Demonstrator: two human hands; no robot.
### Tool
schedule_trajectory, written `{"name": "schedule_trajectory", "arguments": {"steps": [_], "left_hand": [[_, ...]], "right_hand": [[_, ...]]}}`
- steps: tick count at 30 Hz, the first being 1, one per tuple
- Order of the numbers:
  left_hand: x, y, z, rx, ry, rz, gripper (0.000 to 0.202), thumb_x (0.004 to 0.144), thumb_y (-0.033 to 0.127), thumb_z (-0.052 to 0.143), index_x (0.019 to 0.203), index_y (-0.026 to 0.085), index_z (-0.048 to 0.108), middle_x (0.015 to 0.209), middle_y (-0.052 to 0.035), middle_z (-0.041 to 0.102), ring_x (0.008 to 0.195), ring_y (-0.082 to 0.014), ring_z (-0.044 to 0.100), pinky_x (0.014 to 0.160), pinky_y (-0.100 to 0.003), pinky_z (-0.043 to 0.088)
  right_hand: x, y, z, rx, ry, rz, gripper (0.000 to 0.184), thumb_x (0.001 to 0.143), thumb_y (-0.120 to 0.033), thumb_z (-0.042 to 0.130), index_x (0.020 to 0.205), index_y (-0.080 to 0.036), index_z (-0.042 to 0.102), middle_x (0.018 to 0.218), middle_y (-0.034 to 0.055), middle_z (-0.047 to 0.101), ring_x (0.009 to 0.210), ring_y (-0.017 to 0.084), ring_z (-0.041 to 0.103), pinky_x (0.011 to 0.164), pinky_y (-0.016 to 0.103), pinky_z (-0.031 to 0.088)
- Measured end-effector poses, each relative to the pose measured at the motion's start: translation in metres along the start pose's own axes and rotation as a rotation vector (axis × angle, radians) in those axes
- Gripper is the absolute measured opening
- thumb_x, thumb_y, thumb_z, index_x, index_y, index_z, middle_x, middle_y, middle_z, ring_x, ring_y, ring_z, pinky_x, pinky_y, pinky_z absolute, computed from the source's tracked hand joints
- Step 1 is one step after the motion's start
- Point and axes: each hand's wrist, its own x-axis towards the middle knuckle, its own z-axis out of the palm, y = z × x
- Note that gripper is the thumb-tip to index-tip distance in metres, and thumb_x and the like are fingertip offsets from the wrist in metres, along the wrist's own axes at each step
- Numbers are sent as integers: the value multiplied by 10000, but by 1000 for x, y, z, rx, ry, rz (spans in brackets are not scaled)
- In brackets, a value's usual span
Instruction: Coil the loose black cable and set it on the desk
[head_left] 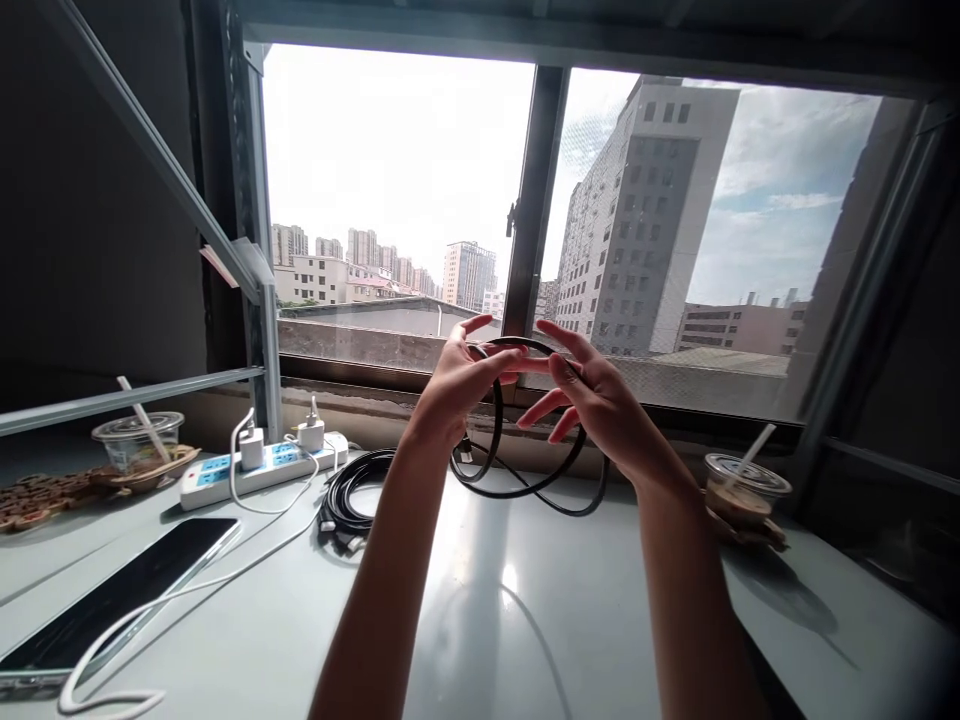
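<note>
Now blk cable loops btwn L/R fingers.

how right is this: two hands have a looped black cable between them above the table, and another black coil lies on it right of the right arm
Not quite: the other black coil lies on the table left of the left arm, as the head view shows. The left hand and right hand have a looped black cable between them above it.
</note>
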Motion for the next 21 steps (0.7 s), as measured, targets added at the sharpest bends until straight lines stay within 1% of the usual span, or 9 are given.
{"name": "schedule_trajectory", "arguments": {"steps": [2,4,7,9,11,13,15,18,21], "left_hand": [[1,-1,2,-57,15,6,646,745,213,680,1302,127,366,940,-112,677,870,-187,646,851,-341,484],[1,-3,6,-87,27,-1,625,763,246,668,1294,124,361,937,-112,672,870,-186,645,856,-345,488],[2,-8,15,-146,73,-17,639,745,200,691,1285,128,355,926,-100,654,843,-169,645,842,-312,493],[3,-11,22,-228,115,-34,609,755,158,676,1271,133,354,914,-82,638,820,-143,638,834,-285,493],[4,-15,27,-306,113,-69,579,773,140,653,1262,130,342,893,-66,629,776,-119,632,836,-277,492],[4,-18,29,-363,77,-107,576,787,118,631,1267,119,313,861,-57,627,733,-108,631,843,-283,492],[6,-22,28,-376,47,-132,587,791,116,623,1275,114,291,856,-60,630,727,-118,636,850,-303,494],[9,-27,24,-299,26,-128,614,778,176,654,1279,132,301,861,-62,630,730,-136,638,852,-338,492],[11,-28,20,-277,-2,-153,569,791,152,637,1271,122,332,799,-40,623,671,-111,626,843,-310,489]], "right_hand": [[0,2,0,-44,22,-17,530,898,-391,426,1399,-236,353,1166,83,611,591,125,657,350,202,483],[0,3,1,-126,82,-56,468,881,-387,461,1319,-222,483,1162,80,612,601,125,658,346,192,484],[0,3,3,-255,254,-98,351,831,-371,548,1137,-227,644,1128,60,631,538,110,637,323,179,457],[1,4,4,-316,348,-100,313,825,-362,556,1085,-232,672,1069,50,658,478,100,614,328,187,453],[2,6,5,-374,395,-97,295,840,-349,531,1070,-239,679,1004,40,681,445,98,602,356,201,463],[4,8,6,-418,421,-90,285,844,-340,518,1044,-234,691,984,40,689,423,99,592,378,217,469],[5,10,7,-405,414,-60,283,836,-344,523,1014,-217,702,949,50,697,416,113,590,388,234,471],[4,11,7,-370,378,-15,269,829,-338,526,962,-201,717,804,46,707,428,137,602,404,245,481],[2,10,6,-382,398,-25,222,802,-307,566,903,-195,729,790,45,708,471,151,628,395,230,480]]}}
